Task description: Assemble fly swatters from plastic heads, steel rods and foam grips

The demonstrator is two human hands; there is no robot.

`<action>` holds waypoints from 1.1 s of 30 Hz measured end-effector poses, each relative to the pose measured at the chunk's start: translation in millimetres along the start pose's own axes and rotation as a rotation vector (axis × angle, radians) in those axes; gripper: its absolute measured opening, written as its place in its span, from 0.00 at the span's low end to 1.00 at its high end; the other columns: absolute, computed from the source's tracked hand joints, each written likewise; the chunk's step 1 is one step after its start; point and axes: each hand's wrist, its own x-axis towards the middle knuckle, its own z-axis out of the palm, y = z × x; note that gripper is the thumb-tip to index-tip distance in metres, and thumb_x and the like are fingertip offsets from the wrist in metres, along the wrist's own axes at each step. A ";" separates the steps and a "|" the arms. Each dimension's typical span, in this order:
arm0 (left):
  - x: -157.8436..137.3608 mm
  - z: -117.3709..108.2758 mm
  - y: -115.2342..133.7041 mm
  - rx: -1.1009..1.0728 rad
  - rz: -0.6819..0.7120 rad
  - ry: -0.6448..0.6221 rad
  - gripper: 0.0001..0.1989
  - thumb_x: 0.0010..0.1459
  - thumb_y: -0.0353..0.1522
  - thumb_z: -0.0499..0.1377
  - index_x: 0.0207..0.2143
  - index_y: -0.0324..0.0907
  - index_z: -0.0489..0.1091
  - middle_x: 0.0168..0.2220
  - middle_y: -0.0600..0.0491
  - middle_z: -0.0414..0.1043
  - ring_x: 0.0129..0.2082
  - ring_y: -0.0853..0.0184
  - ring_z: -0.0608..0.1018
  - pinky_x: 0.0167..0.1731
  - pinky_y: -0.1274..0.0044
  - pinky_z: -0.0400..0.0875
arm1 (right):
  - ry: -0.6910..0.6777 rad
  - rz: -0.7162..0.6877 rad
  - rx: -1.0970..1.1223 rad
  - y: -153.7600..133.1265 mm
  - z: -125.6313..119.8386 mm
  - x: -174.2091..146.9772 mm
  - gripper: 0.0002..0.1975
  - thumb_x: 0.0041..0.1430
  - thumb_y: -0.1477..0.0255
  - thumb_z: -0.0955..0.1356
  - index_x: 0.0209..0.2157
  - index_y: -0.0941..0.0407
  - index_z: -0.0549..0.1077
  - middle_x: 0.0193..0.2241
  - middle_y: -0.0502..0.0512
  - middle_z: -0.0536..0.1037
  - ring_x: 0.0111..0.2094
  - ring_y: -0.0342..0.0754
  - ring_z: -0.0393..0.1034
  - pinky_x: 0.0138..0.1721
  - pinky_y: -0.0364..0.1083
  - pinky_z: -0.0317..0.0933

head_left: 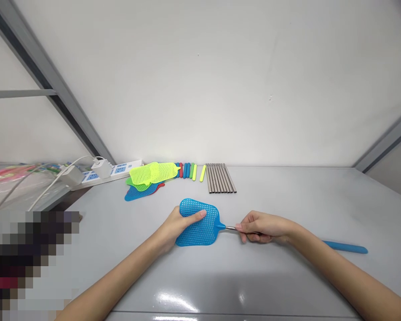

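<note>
My left hand [177, 227] grips a blue perforated fly swatter head [200, 227], its thumb lying across the mesh. A thin metal rod [231, 228] runs from the neck of that head to the right. My right hand [262, 227] pinches this rod a little way from the neck. Beyond my right forearm a blue handle [347, 247] shows, in line with the rod; the forearm hides whether the two join. The swatter is held low over the grey table, lying roughly level.
Yellow swatter heads [153, 171] overlap green, blue and red ones at the back left. Beside them lie several coloured handles [189, 171] and a row of metal rods [220, 178]. A white power strip [120, 170] with plugged-in chargers stands on the grey table [287, 285].
</note>
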 end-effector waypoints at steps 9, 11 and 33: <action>13.7 -17.1 -2.7 0.326 0.255 0.350 0.25 0.44 0.43 0.58 0.42 0.39 0.62 0.29 0.52 0.69 0.28 0.65 0.73 0.28 0.74 0.68 | 0.053 -0.020 -0.280 -2.9 -13.4 -10.4 0.18 0.48 0.58 0.65 0.27 0.61 0.68 0.18 0.49 0.66 0.15 0.35 0.57 0.16 0.36 0.50; 16.7 -21.3 -5.4 0.478 0.294 0.443 0.27 0.45 0.44 0.57 0.46 0.40 0.59 0.30 0.52 0.67 0.28 0.65 0.72 0.29 0.73 0.67 | 0.095 -0.013 -0.315 -2.7 -19.1 -12.1 0.17 0.48 0.59 0.65 0.27 0.61 0.67 0.19 0.49 0.67 0.17 0.36 0.58 0.18 0.37 0.52; -15.0 27.0 -12.6 1.503 0.794 -0.282 0.10 0.60 0.28 0.43 0.25 0.39 0.56 0.23 0.57 0.59 0.27 0.72 0.64 0.41 0.75 0.55 | 0.034 -0.085 -0.241 3.6 9.1 -2.9 0.18 0.52 0.61 0.62 0.22 0.62 0.70 0.11 0.44 0.56 0.13 0.34 0.44 0.15 0.39 0.39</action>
